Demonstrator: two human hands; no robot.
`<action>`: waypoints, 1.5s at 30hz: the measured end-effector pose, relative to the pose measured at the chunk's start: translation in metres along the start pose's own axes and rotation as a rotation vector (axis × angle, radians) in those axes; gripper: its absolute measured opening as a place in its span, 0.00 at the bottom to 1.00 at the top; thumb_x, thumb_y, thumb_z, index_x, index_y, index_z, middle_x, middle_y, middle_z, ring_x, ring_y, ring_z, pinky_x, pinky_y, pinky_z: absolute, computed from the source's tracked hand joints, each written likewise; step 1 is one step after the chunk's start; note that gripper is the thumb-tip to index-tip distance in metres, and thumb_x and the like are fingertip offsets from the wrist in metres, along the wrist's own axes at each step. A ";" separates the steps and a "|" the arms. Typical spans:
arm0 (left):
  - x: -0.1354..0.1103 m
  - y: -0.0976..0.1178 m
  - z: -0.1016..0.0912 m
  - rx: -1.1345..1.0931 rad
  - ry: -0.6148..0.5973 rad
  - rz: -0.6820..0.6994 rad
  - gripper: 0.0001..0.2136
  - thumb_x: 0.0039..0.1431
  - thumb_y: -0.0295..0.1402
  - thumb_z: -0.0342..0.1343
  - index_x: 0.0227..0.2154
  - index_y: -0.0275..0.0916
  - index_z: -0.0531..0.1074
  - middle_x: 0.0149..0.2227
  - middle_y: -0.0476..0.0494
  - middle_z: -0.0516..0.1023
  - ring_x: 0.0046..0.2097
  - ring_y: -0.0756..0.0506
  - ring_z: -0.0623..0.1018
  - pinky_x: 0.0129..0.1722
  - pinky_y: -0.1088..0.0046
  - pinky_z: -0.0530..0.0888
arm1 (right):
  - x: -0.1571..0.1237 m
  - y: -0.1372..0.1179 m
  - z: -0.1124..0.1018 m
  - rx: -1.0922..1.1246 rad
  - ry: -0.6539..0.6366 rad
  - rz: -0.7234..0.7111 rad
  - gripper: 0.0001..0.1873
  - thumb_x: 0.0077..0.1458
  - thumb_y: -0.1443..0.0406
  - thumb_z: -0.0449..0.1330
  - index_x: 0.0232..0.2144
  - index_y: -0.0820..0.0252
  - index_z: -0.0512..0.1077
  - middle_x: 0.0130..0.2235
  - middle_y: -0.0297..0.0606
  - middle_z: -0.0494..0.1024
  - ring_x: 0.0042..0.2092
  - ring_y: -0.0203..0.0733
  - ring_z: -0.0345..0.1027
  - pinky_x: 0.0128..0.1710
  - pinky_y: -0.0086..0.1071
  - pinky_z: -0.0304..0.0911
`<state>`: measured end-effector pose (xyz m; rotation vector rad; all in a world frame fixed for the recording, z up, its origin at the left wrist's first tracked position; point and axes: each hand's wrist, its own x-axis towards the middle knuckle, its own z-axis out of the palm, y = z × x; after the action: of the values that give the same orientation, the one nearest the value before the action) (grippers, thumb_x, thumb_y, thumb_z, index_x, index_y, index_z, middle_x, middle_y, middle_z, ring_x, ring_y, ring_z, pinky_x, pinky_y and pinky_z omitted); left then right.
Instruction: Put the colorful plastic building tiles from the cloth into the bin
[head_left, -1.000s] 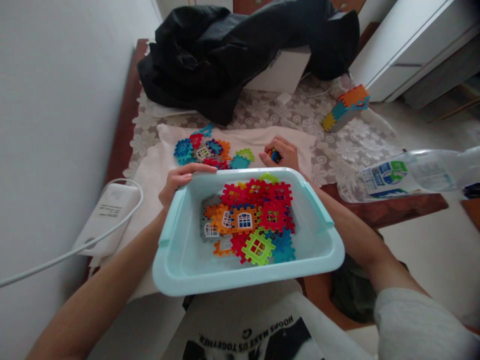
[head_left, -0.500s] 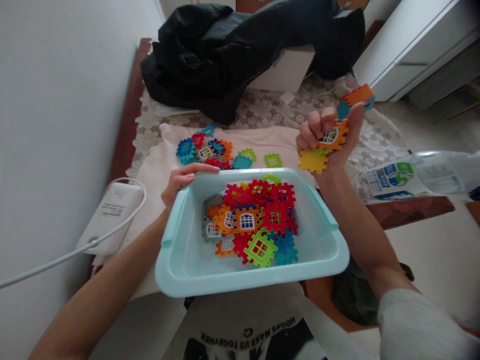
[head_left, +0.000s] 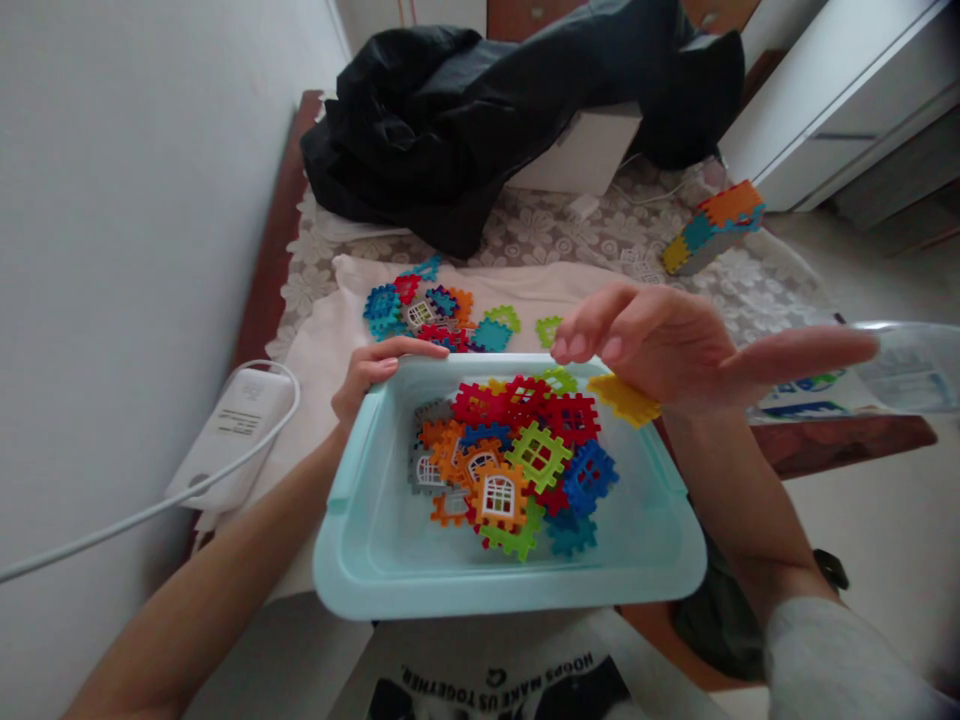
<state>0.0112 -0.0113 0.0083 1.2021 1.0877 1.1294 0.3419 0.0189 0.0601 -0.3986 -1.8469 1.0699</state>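
A light blue plastic basin (head_left: 510,590) holds a loose pile of colourful interlocking plastic pieces, among them an orange window piece (head_left: 499,497), a green one (head_left: 538,456) and a blue one (head_left: 590,476). My left hand (head_left: 379,375) grips the basin's upper left rim, with the index finger laid along it. Over the upper right corner, my right hand (head_left: 660,345) is open, thumb stretched out. A yellow piece (head_left: 626,399) is just under its palm, tilted; whether it touches the hand I cannot tell.
Several more pieces (head_left: 435,312) lie on a pale cloth (head_left: 315,340) behind the basin. Farther right stands a joined block structure (head_left: 712,232). A plastic bottle (head_left: 911,368) lies beyond my right hand, a white power adapter (head_left: 232,435) at left, and black sheeting (head_left: 420,130) at the back.
My right hand has opened and come down toward the basin, letting go of the orange window piece and others. Pieces in the pile have shifted, with a blue one now on top.
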 end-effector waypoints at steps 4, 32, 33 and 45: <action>0.005 -0.002 -0.011 0.012 -0.052 0.015 0.20 0.59 0.48 0.63 0.39 0.40 0.94 0.41 0.35 0.92 0.42 0.34 0.85 0.39 0.62 0.81 | 0.004 -0.007 -0.004 -0.103 0.163 0.057 0.43 0.69 0.21 0.45 0.52 0.40 0.79 0.41 0.45 0.74 0.45 0.59 0.77 0.44 0.56 0.80; 0.010 0.002 -0.011 0.034 -0.068 0.051 0.21 0.56 0.48 0.62 0.37 0.37 0.94 0.39 0.36 0.92 0.40 0.36 0.85 0.36 0.64 0.80 | -0.013 0.142 0.001 -0.775 -0.321 0.208 0.22 0.80 0.52 0.63 0.68 0.45 0.83 0.71 0.48 0.83 0.73 0.62 0.74 0.77 0.66 0.66; 0.011 0.000 -0.014 0.037 -0.072 0.048 0.21 0.56 0.48 0.62 0.37 0.37 0.94 0.39 0.35 0.92 0.40 0.36 0.85 0.37 0.64 0.81 | -0.014 0.144 -0.001 -0.789 -0.298 0.198 0.21 0.79 0.53 0.63 0.66 0.47 0.84 0.70 0.49 0.83 0.71 0.62 0.76 0.74 0.65 0.69; 0.003 0.006 0.001 -0.018 0.038 0.086 0.18 0.59 0.44 0.61 0.34 0.40 0.94 0.37 0.37 0.91 0.40 0.37 0.84 0.37 0.65 0.77 | -0.014 0.137 0.006 -0.888 -0.298 0.268 0.36 0.78 0.48 0.65 0.80 0.47 0.69 0.70 0.53 0.79 0.68 0.64 0.72 0.72 0.61 0.69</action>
<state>0.0119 -0.0084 0.0140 1.2278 1.0605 1.2298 0.3216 0.0846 -0.0591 -1.0650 -2.5356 0.4170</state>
